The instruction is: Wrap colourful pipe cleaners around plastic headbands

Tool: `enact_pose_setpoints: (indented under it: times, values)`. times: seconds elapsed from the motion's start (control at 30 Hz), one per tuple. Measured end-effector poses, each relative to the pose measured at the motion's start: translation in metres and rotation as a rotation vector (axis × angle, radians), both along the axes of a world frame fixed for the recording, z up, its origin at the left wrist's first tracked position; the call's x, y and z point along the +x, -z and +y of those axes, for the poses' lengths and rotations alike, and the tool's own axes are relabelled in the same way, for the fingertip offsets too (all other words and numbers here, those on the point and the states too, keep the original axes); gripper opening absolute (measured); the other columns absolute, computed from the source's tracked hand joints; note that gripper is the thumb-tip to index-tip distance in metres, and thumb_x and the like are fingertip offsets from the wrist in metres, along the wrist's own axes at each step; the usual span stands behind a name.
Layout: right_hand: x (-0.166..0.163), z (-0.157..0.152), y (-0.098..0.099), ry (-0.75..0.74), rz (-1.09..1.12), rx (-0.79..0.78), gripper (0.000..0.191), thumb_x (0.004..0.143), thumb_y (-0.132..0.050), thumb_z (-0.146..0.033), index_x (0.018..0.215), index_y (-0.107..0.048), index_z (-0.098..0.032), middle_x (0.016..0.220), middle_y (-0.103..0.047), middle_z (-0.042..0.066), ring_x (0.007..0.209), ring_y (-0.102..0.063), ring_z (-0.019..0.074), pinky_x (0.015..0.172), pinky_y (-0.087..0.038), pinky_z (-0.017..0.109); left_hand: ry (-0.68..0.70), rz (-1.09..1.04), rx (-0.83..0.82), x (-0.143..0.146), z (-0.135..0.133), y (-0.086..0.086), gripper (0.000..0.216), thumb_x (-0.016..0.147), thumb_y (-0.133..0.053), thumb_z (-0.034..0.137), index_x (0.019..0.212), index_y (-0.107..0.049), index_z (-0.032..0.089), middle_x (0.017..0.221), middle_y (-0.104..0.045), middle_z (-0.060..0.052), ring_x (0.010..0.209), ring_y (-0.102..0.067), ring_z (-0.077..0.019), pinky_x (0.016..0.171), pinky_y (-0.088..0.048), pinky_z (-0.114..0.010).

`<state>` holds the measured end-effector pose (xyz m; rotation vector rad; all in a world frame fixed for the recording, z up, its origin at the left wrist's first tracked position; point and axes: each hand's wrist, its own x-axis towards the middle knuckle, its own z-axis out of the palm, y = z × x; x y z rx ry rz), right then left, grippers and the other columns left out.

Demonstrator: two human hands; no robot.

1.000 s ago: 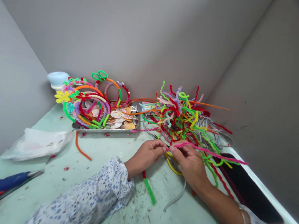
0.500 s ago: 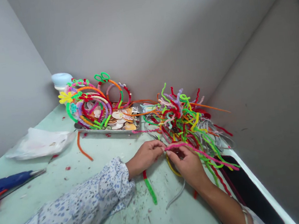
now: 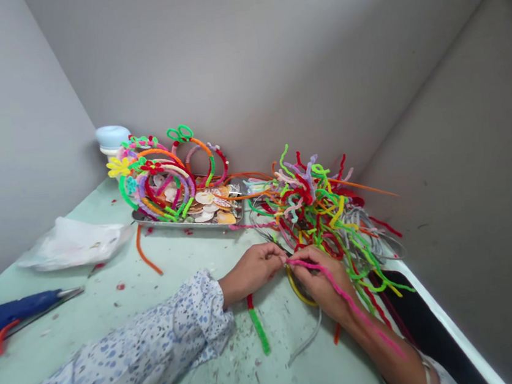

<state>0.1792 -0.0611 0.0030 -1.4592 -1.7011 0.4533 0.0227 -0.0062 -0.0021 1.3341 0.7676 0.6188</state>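
Note:
My left hand (image 3: 256,271) is closed in a pinch, its fingertips meeting those of my right hand. Below it, a curved band wrapped in red and green (image 3: 259,332), apparently a headband, comes out from under the fingers; its top is hidden. A yellow curve (image 3: 299,290), which may be the band's other side, shows beside my right hand. My right hand (image 3: 326,286) pinches a bright pink pipe cleaner (image 3: 341,292) near one end. The rest of the pipe cleaner trails over the back of this hand and along the forearm.
A tangled heap of coloured pipe cleaners (image 3: 317,203) lies beyond my right hand. Decorated headbands (image 3: 161,172) stand on a metal tray (image 3: 186,226) of flat pieces. Leftward are a plastic bag (image 3: 74,243) and a blue-and-orange glue gun (image 3: 18,314). A dark flat object (image 3: 431,326) lies at right.
The pink pipe cleaner's free length has swung from the far right down towards me, now over my right hand and forearm. My right hand has turned slightly; the view has shifted a little.

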Motion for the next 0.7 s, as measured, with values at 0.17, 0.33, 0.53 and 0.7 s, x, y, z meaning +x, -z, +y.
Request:
enact_pose_setpoints:
  times: [0.17,0.33,0.53,0.7]
  values:
    - [0.005,0.001,0.007,-0.078,-0.057,0.086,0.010,0.076,-0.055,-0.014,0.079,-0.064,-0.019,0.076,-0.060,0.002,0.072,-0.058,0.0156,0.067,-0.045,0.026,-0.008,0.006,-0.017,0.001,-0.001,-0.002,0.014,0.074,-0.053,0.027,0.077,-0.055,0.013,0.048,-0.040,0.007,0.041,-0.029,-0.0042,0.042,-0.021,-0.018]
    - [0.007,0.000,0.009,-0.141,-0.167,0.169,0.012,0.080,-0.053,-0.014,0.085,-0.064,-0.018,0.079,-0.059,0.004,0.073,-0.058,0.0157,0.067,-0.046,0.025,-0.002,0.008,-0.029,0.002,0.001,0.001,0.015,0.074,-0.052,0.027,0.077,-0.055,0.014,0.049,-0.039,0.008,0.041,-0.029,-0.0044,0.043,-0.021,-0.019]
    - [0.007,-0.005,0.011,-0.164,-0.376,0.203,0.015,0.086,-0.049,-0.016,0.092,-0.062,-0.018,0.086,-0.059,0.007,0.079,-0.058,0.0175,0.071,-0.046,0.028,-0.013,0.006,-0.034,0.002,0.001,0.002,0.012,0.072,-0.050,0.025,0.076,-0.054,0.014,0.050,-0.039,0.007,0.043,-0.029,-0.0050,0.043,-0.021,-0.019]
    - [0.005,-0.009,0.009,-0.127,-0.519,0.182,0.020,0.088,-0.046,-0.014,0.098,-0.063,-0.018,0.095,-0.062,0.009,0.087,-0.058,0.0204,0.075,-0.045,0.031,-0.031,-0.005,-0.040,0.003,0.002,0.004,0.010,0.070,-0.049,0.022,0.075,-0.053,0.014,0.050,-0.040,0.007,0.043,-0.029,-0.0049,0.043,-0.021,-0.020]
